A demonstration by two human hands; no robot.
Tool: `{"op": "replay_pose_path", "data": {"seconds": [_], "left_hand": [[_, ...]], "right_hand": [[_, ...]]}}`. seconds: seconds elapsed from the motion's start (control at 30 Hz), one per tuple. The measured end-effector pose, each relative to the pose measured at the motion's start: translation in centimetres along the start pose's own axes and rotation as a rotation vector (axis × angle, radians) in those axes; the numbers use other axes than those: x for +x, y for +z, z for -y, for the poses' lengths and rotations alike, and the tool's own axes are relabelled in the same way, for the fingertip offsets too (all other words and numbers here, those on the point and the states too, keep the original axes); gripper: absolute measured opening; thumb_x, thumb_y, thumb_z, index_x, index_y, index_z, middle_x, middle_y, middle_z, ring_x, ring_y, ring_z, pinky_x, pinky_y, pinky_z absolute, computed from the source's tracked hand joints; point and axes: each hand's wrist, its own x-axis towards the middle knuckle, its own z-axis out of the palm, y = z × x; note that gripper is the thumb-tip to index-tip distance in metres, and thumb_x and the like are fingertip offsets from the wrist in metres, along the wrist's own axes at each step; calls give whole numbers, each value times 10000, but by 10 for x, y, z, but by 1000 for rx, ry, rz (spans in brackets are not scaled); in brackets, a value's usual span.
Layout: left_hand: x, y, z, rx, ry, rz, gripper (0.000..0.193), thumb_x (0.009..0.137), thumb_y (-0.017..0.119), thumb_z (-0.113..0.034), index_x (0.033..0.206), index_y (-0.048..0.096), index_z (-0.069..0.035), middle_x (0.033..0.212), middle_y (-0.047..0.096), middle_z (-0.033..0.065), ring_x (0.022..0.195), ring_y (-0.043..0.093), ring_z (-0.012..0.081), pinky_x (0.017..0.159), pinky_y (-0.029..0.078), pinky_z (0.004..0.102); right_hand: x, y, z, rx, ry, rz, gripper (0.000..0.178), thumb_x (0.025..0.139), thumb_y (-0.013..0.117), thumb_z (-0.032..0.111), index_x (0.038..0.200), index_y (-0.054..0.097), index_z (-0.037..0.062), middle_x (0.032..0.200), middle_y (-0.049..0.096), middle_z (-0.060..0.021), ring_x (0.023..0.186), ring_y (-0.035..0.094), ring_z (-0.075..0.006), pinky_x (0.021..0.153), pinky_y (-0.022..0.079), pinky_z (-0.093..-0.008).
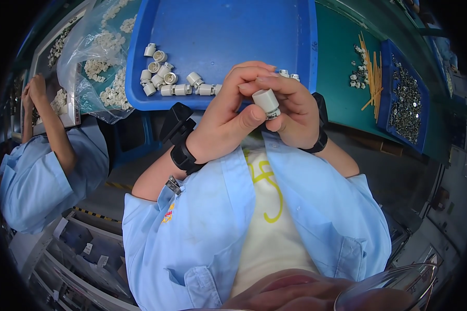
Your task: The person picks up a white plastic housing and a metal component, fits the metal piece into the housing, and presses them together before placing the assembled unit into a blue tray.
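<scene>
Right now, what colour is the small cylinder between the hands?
The cylinder is mostly white, shown best in the head view.

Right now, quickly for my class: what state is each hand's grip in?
Left hand: curled, thumb beside the white cylindrical part; whether it grips cannot be told.
Right hand: closed, holding that part, thumb at its metal end.

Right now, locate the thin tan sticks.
In the head view, the thin tan sticks lie at the right on the green tabletop, left of the blue rectangular tray of small metal parts.
</scene>
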Motion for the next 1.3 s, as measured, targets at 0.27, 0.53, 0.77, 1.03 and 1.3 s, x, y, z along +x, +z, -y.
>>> {"op": "replay_pose_path", "data": {"seconds": [0.27, 0.53, 0.77, 1.03, 1.3], "left_hand": [[0, 0, 0, 9, 13, 0, 488, 867, 508, -364, 1209, 365, -47, 1231, 344, 112, 1091, 403, 180, 922, 334, 310], [1, 2, -4, 25, 29, 5, 475, 878, 492, -348, 1221, 371, -43, 1229, 355, 101, 1114, 400, 191, 940, 337, 319], [0, 0, -1, 154, 38, -97, 441, 865, 529, -312, 1198, 416, -45, 1199, 395, 91, 989, 451, 170, 851, 378, 282], [1, -4, -9, 391, 53, -141, 476, 800, 616, -198, 1228, 455, -64, 1079, 505, 67, 867, 471, 145, 763, 388, 243], [2, -4, -18, 468, 154, -140, 449, 751, 635, -61, 1184, 517, -66, 1025, 554, 69, 875, 515, 163, 778, 413, 255]], "right_hand": [[0, 1, 0, 9, -7, -7, 488, 794, 638, 197, 1197, 432, 13, 1119, 552, -132, 1016, 546, -202, 861, 432, -300], [-4, -5, 6, -96, 33, 58, 566, 799, 632, 184, 1262, 365, -3, 1162, 509, -179, 1100, 487, -232, 942, 376, -336], [4, -10, 11, -413, -73, 39, 501, 852, 562, 253, 1233, 417, -39, 1039, 545, -121, 960, 522, -188, 838, 407, -289], [7, -8, 21, -525, -52, -17, 411, 859, 535, 243, 1187, 491, -1, 964, 584, -108, 859, 541, -211, 734, 431, -284], [3, -13, 22, -512, -6, 71, 426, 886, 503, 198, 1223, 426, -51, 1014, 543, -131, 918, 522, -191, 804, 406, -284]]}}
